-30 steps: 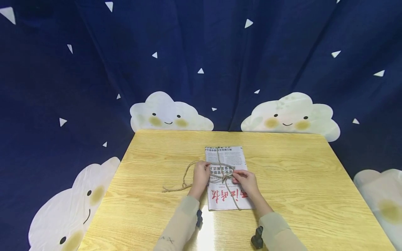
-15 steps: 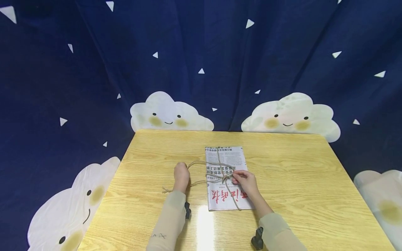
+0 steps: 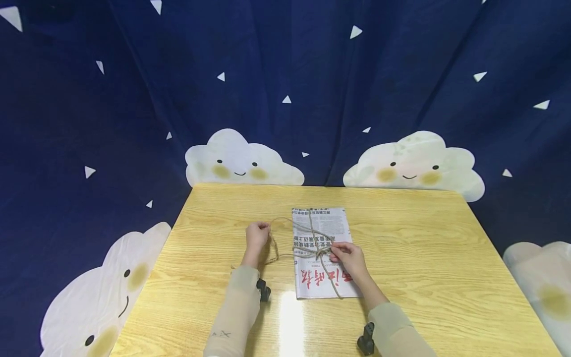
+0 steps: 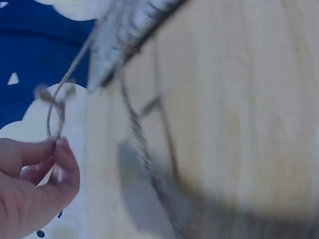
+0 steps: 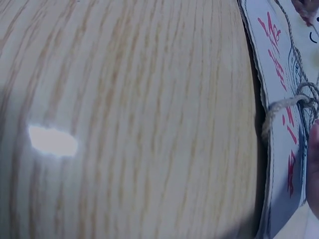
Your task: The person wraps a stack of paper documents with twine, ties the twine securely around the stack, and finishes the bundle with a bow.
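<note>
A folded newspaper bundle (image 3: 308, 290) lies on the table with twine (image 3: 332, 284) tied round it both ways and knotted near its middle. My right hand (image 3: 350, 258) pinches a twine loop just right of the knot (image 3: 318, 253). Only a sliver of that hand (image 5: 313, 167) shows in the right wrist view. Left of the bundle, my left hand (image 3: 257, 236) pinches a length of twine between thumb and fingertips, as the left wrist view shows with the hand (image 4: 37, 184) off the table. Another twine strand (image 4: 142, 149) runs past it; its frayed end is partly hidden by the left arm.
The wooden table (image 3: 415, 238) extends on both sides of the bundle. Behind it hangs a dark blue curtain (image 3: 267, 49) with smiling clouds and white triangles. A black wrist camera (image 3: 263, 290) sits on the left sleeve, another camera (image 3: 366, 339) on the right.
My left hand has moved left off the bundle's edge, then a little farther away from me, drawing twine along. My right hand keeps its place at the knot.
</note>
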A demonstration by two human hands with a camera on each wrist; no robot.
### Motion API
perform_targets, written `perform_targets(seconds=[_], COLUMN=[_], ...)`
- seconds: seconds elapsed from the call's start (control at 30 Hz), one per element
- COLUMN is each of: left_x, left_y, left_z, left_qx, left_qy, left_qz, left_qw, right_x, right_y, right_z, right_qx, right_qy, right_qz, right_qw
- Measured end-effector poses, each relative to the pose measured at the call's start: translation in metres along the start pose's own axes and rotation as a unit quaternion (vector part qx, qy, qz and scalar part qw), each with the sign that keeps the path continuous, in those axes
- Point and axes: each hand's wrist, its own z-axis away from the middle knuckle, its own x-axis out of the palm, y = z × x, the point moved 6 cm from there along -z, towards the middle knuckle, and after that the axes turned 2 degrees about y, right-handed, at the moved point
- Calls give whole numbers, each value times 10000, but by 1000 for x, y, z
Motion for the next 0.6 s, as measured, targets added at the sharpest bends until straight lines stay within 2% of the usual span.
perform_targets(seconds=[0.1,0.2,0.3,0.47,0.6], left_x=[5,17,32,56,71], left_y=[1,0,-1,-4,-7], left_z=[-1,2,8,25,40], left_qx=[-333,-639,-870,-1137,-1295], left_qy=[-213,-580,-1034,-1731,-1971], left_qz=[790,1551,1965,1966,2054], left_qw=[9961,9841,9711,9584,9498], right_x=[0,-1,-1,-2,-3], right_y=[1,2,2,0,-3], right_z=[-1,-2,-2,-1,1], right_qx=[7,46,109,197,240], right_qy=[-2,-17,-30,-69,-130], right_qz=[24,39,34,35,55], right_qw=[10000,10000,9999,9998,9996])
